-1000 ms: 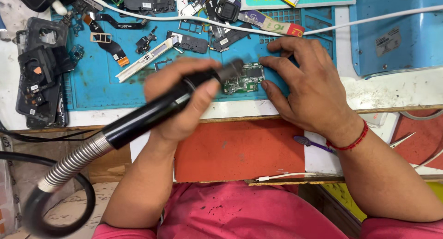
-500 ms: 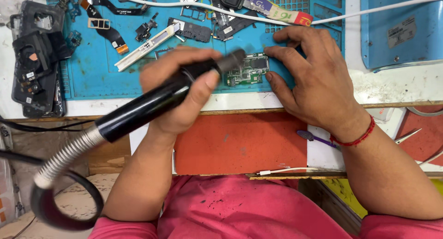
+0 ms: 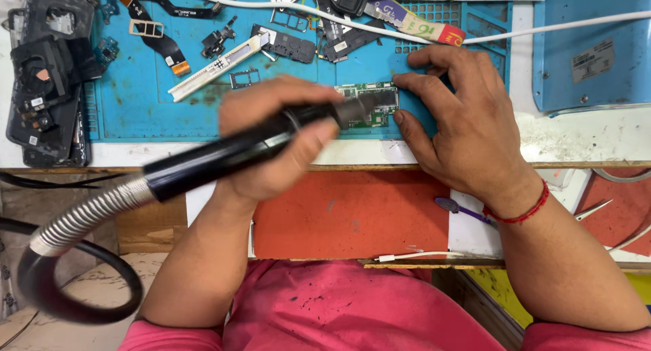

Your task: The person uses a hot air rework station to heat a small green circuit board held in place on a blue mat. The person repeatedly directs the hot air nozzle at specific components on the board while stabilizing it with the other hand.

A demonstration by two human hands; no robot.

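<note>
hot-air nozzle tip now over the small green circuit board, closer than a moment ago.

the green circuit board point(image 3: 369, 103) lies flat on the blue work mat point(image 3: 135, 113), near its front edge and right of centre. the right hand point(image 3: 468, 127) rests on it, fingers spread, fingertips pinning its right and far edges; it pins rather than grips. the left hand point(image 3: 271, 137) is closed around the black hot-air handpiece point(image 3: 251, 147), whose metal tip sits just over the board's left part. compared with a second earlier, the tip has edged right, from the board's left edge onto it, and the right hand has kept its hold. judgement: the work on the board is under way. phone frames point(image 3: 44, 73) lie far left; a red pad point(image 3: 352, 212) lies near the body.
</note>
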